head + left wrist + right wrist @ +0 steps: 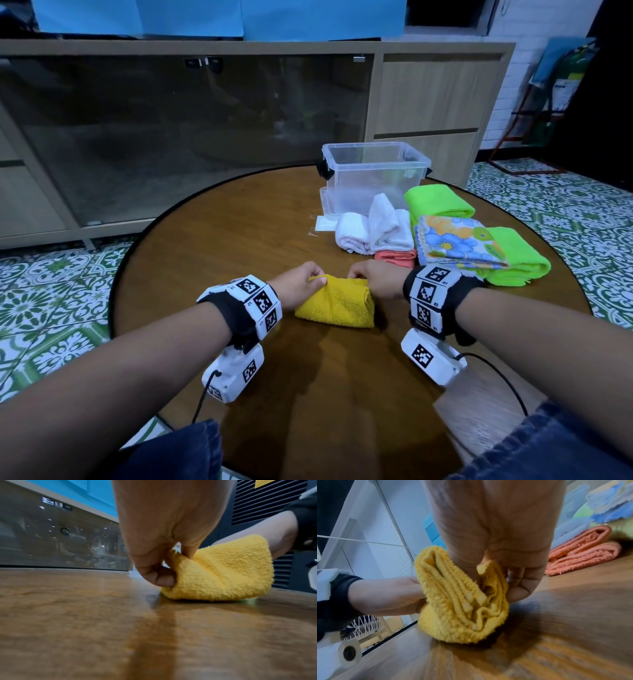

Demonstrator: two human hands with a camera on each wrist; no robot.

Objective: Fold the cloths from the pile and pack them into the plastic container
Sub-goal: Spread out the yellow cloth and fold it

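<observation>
A yellow terry cloth (337, 303) lies folded in several layers on the round wooden table (219, 246), close in front of me. My left hand (301, 286) pinches its far left corner, thumb and fingers closed on the fabric (175, 561). My right hand (375, 281) grips the far right corner, and the stacked layers (462, 601) show below its curled fingers. The far edge is lifted off the table. A clear plastic container (373, 174) stands at the back right, with no cloth seen inside.
Between me and the container lie white towels (373, 229), a folded coral cloth (397, 257), a floral cloth (459, 241) and two bright green cloths (438, 202). A flat clear lid (325, 205) sits under the container. A low cabinet stands beyond the table.
</observation>
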